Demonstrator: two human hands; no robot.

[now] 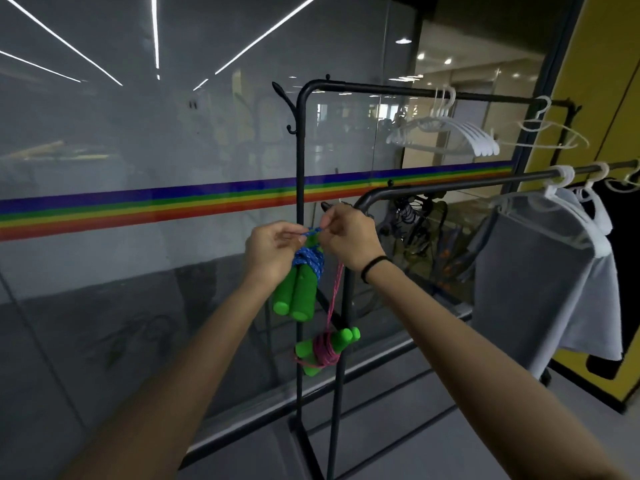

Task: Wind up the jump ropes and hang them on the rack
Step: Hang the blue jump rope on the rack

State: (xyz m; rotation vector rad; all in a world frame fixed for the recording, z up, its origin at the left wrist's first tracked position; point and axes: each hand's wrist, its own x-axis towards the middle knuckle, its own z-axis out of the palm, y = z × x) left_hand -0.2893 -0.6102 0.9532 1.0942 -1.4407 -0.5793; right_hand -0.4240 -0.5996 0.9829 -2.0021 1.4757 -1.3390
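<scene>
A blue jump rope (308, 261) is wound around its two green foam handles (294, 296), which point down. My left hand (270, 251) grips the bundle at its top. My right hand (349, 233) pinches a loop of the blue cord just above the bundle, close to a hook at the end of the near black rack (415, 190). Below hangs a pink jump rope (325, 349), wound around its own green handles and dangling on a pink cord from the same rack end.
A taller black rack (300, 202) with side hooks stands behind, carrying white hangers (446, 133). The near rail holds a grey shirt (540, 271) and dark clothes at the right. A glass wall with a rainbow stripe (138, 206) runs behind. A yellow panel stands far right.
</scene>
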